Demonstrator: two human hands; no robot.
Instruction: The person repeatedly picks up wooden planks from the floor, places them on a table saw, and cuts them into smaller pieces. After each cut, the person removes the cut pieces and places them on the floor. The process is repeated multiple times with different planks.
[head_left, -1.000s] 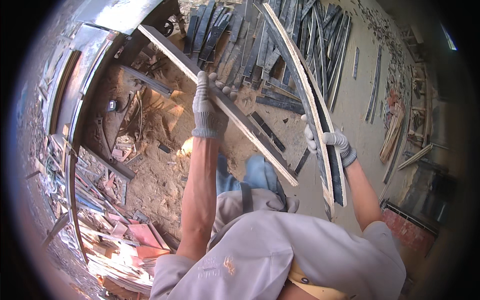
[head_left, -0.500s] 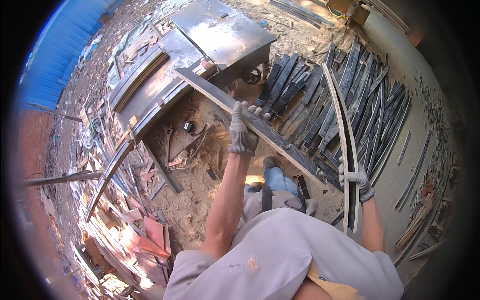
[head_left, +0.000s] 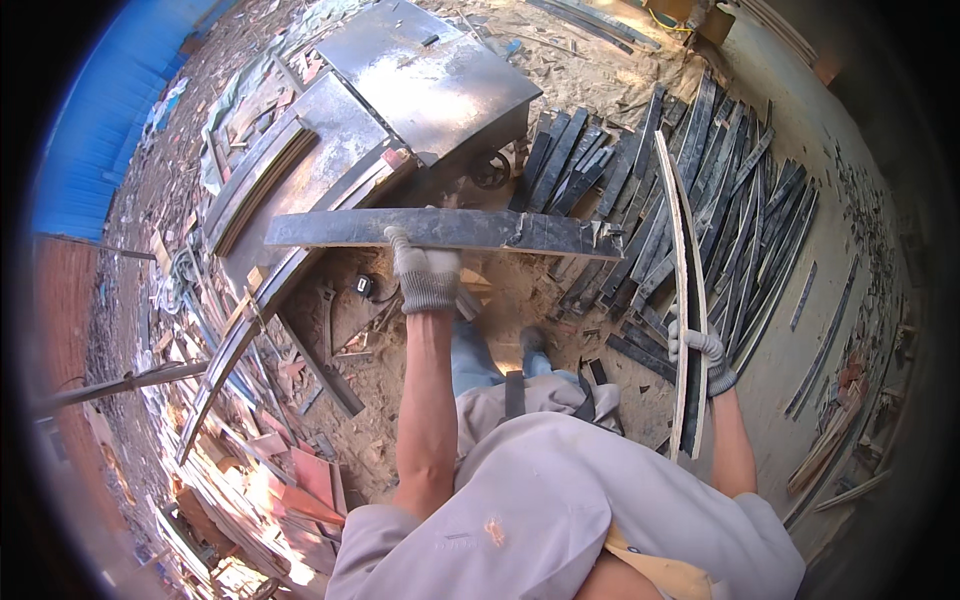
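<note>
My left hand, in a grey knit glove, is closed around the middle of a dark-faced board strip. That strip lies nearly level across my front, its left end over the metal saw table. My gloved right hand grips two thin board strips near their lower ends. They stand steeply side by side with a narrow dark gap between them, pale edges showing. Behind them lies a loose heap of black-faced strips on the ground.
A short stack of strips rests on the table's left part. A tape measure lies on the dusty ground below the table. Wood offcuts and scrap pile up at the lower left. A handwheel sits under the table.
The left strip has turned from a slant to nearly level, and its left end has swung toward the table's near edge. My left hand has moved left. The right pair has shifted slightly left.
</note>
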